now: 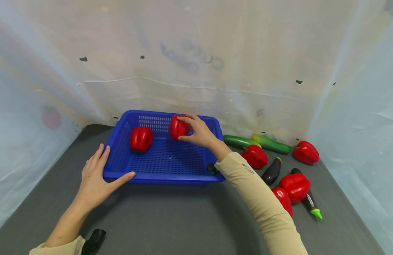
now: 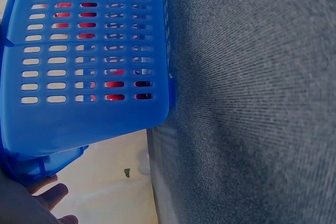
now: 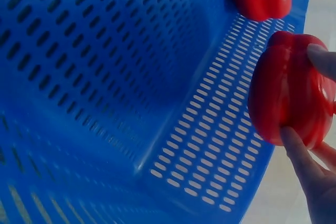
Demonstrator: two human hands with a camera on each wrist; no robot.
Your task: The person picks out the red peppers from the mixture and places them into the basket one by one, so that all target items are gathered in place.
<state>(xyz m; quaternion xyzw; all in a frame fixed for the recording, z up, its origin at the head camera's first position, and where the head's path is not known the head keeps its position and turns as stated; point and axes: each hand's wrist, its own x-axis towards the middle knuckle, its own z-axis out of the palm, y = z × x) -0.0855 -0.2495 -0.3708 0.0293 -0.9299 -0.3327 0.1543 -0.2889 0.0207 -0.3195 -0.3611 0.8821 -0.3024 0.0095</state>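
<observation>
My right hand (image 1: 199, 132) grips a red bell pepper (image 1: 178, 127) between thumb and fingers, over the back right part of a blue plastic basket (image 1: 164, 180). In the right wrist view, the held pepper (image 3: 289, 90) overlaps the slotted side wall. A second red bell pepper (image 1: 141, 139) sits inside the basket toward the left. My left hand (image 1: 96, 179) rests at the basket's front left corner, fingers spread along the left rim and the thumb stretched along the front rim. From the left wrist, red shows through the basket's slots (image 2: 86, 72).
On the dark grey table (image 1: 177, 219), right of the basket, lie several red bell peppers (image 1: 295, 187), a cucumber (image 1: 239, 141), a yellow-green cucumber-like vegetable (image 1: 272, 144) and dark eggplants (image 1: 272, 172). A pale plastic sheet (image 1: 196, 53) hangs behind the table.
</observation>
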